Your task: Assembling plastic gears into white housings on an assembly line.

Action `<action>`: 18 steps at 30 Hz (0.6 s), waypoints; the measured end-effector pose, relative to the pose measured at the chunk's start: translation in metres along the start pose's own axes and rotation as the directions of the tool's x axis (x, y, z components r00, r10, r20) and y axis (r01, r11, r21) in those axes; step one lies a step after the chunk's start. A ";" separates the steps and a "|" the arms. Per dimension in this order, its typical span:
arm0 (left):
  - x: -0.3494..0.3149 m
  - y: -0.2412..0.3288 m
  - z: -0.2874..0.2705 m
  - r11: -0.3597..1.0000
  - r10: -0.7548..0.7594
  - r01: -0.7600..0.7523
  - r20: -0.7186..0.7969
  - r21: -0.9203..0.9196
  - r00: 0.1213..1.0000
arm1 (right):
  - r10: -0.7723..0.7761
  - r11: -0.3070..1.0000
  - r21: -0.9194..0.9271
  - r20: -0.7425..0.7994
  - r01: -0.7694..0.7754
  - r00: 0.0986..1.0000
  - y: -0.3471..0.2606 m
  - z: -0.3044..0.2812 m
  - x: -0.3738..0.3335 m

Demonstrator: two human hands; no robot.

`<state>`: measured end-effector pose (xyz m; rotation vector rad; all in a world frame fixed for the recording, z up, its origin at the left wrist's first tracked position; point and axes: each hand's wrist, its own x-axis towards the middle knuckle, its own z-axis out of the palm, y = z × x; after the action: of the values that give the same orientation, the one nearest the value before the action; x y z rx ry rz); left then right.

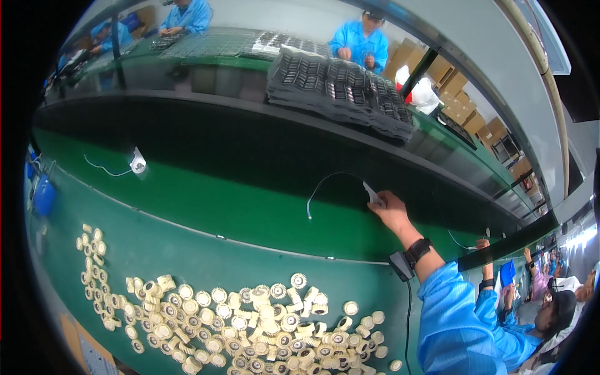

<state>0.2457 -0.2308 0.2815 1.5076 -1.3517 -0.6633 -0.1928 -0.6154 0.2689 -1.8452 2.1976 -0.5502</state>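
A: Right hand (390,211)?

B: Reached well forward over the green belt (206,206), fingers closed around a small white plug-like piece (373,195). A thin white cable (322,187) loops off it to the left and lies on the belt. Blue sleeve (453,319), black wrist strap (417,251) with a dark cord running down from it.

A: Left hand?

B: Not in the picture.

A: What lies nearest the person?

B: A big loose heap of cream-coloured plastic gears (250,325) on the green desk (187,250), spread from the left edge to just short of the sleeve. Some lie flat, some on edge, many touching or stacked. Well apart from the right hand.

A: Anything else on the belt?

B: A second white piece with its own thin cable (136,164), far left, well apart from the first. A blue object (44,195) sits at the desk's left edge.

A: Beyond the belt?

B: A raised shelf carrying a stack of dark trays (340,90). Behind it, people in blue coats at another desk. Cardboard boxes (459,94) to the right. More seated workers in blue at the lower right.
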 end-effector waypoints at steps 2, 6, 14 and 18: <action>-0.002 -0.001 0.002 0.999 -0.013 0.015 -0.049 0.031 0.999 | 0.046 0.994 0.099 -0.011 -0.045 0.999 -0.003 -0.013 -0.005; -0.042 -0.044 0.004 0.934 -0.339 0.313 -0.146 -0.171 0.930 | 0.153 0.907 0.412 -0.132 -0.086 0.979 -0.012 -0.068 -0.007; -0.034 -0.036 0.006 0.961 -0.229 0.197 -0.159 -0.192 0.960 | 0.150 0.779 0.626 -0.144 -0.027 0.978 -0.027 -0.127 -0.036; -0.028 -0.019 0.006 0.931 -0.303 0.245 -0.197 -0.271 0.932 | 0.153 0.697 0.716 -0.132 -0.012 0.979 -0.018 -0.138 -0.061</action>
<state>0.2418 -0.2074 0.2566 1.5343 -0.8515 -0.7682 -0.2202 -0.5387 0.3974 -1.2910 1.7435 -1.3719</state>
